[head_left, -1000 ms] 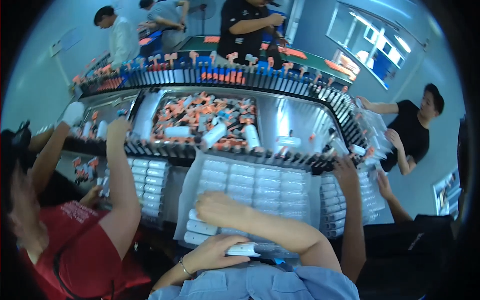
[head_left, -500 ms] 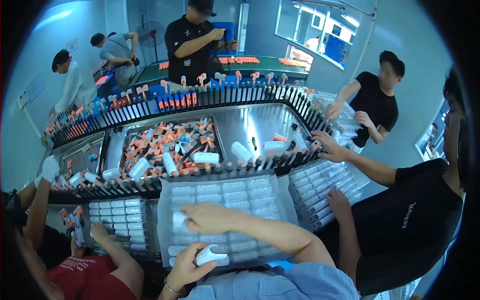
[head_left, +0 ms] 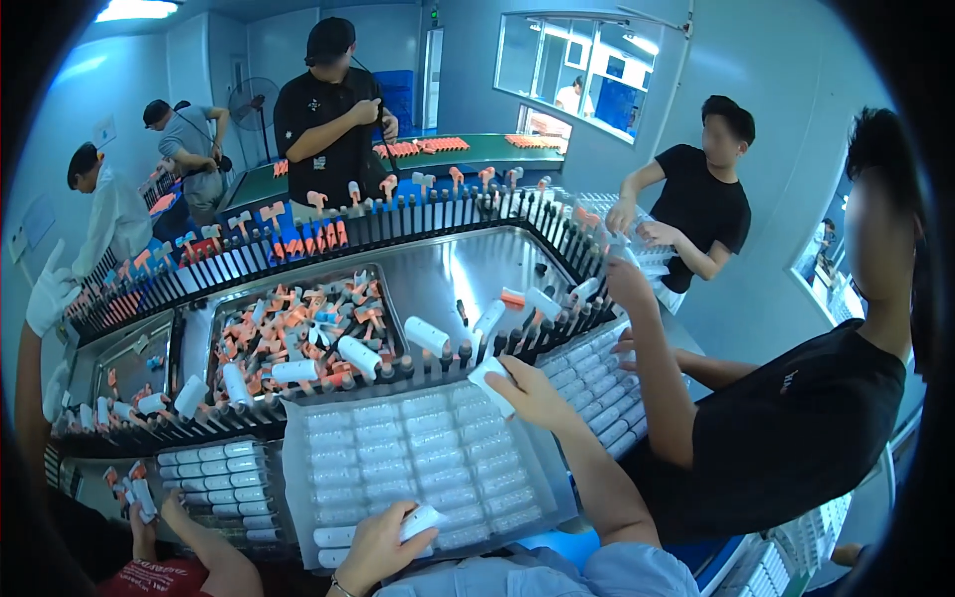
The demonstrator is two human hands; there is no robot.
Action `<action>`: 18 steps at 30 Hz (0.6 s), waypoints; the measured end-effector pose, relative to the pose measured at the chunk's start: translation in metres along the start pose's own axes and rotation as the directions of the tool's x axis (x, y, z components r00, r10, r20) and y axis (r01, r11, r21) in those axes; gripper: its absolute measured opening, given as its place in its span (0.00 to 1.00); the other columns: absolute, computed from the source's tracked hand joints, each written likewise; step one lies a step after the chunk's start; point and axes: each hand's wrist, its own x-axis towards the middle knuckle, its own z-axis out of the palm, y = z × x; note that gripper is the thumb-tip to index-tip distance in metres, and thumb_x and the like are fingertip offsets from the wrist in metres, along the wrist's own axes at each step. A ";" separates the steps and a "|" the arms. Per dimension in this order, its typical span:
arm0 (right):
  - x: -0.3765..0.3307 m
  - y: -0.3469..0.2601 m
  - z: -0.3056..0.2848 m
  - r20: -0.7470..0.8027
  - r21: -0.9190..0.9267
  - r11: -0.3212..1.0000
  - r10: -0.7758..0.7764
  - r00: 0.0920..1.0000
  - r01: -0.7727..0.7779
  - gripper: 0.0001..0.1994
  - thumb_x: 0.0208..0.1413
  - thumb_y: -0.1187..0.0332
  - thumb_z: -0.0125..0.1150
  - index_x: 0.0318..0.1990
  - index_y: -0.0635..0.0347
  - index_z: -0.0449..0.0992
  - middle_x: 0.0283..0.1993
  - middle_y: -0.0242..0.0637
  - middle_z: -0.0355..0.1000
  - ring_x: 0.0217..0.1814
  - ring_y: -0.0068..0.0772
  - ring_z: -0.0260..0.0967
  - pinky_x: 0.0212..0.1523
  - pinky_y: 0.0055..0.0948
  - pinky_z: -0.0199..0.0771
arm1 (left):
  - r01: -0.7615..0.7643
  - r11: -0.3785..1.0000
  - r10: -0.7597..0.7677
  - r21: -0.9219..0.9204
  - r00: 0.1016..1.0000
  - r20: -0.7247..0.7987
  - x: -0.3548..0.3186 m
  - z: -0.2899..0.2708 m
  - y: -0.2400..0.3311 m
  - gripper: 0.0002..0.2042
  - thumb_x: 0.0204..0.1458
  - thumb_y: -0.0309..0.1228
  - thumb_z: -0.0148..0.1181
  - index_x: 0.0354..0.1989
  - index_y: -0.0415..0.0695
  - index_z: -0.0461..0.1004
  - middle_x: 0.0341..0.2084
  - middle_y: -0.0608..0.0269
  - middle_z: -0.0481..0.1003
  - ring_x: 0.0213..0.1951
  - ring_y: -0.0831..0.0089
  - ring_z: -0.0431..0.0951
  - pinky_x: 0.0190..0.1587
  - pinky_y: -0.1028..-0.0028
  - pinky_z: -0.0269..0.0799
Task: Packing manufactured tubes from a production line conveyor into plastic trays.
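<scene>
My left hand (head_left: 381, 549), low over the near edge of the clear plastic tray (head_left: 543, 510), is closed around a white tube-shaped casing (head_left: 424, 518). My right hand (head_left: 534, 394) grips another white casing (head_left: 489, 386) just past the tray's far right corner, next to the row of dark upright posts along the near rim of the line. The tray has rows of ribbed compartments. White casings (head_left: 333, 537) lie in its near left corner. Several white casings, such as one standing tilted (head_left: 428, 336), sit on the posts ahead.
A metal bin (head_left: 396, 316) of orange and grey parts lies inside the ring of posts (head_left: 219, 271). Co-workers' trays of white casings stand at left (head_left: 214, 478) and right (head_left: 597, 383). A co-worker in black (head_left: 796, 438) reaches close on my right; a red-shirted one (head_left: 189, 577) sits left.
My right hand has moved from over the tray's left side, away and rightward to the posts, with a white casing in it. My left hand still holds its casing. The view has shifted.
</scene>
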 end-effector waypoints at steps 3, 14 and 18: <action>-0.003 0.013 0.007 -0.045 -0.078 0.995 -0.064 0.997 0.060 0.19 0.57 0.58 0.53 0.45 0.66 0.69 0.28 0.38 0.70 0.27 0.25 0.69 0.21 0.25 0.73 | 0.044 0.998 -0.045 0.037 0.999 0.012 0.003 0.000 0.003 0.21 0.47 0.44 0.62 0.41 0.40 0.69 0.30 0.49 0.76 0.33 0.49 0.76 0.33 0.62 0.71; -0.012 0.021 0.029 -0.131 -0.054 0.994 0.090 0.987 -0.098 0.19 0.54 0.60 0.57 0.45 0.68 0.71 0.27 0.45 0.73 0.22 0.31 0.73 0.20 0.29 0.74 | 0.132 0.988 -0.131 -0.085 0.991 0.019 -0.004 0.001 -0.002 0.23 0.49 0.44 0.60 0.48 0.42 0.67 0.32 0.47 0.75 0.35 0.51 0.76 0.36 0.63 0.71; -0.014 0.016 0.039 -0.130 -0.051 0.995 0.075 0.989 -0.082 0.18 0.54 0.61 0.57 0.46 0.68 0.71 0.27 0.44 0.73 0.22 0.29 0.73 0.19 0.28 0.74 | 0.141 0.980 -0.149 -0.140 0.988 -0.046 -0.016 -0.001 -0.002 0.23 0.48 0.42 0.61 0.48 0.40 0.67 0.35 0.44 0.74 0.39 0.49 0.75 0.38 0.60 0.70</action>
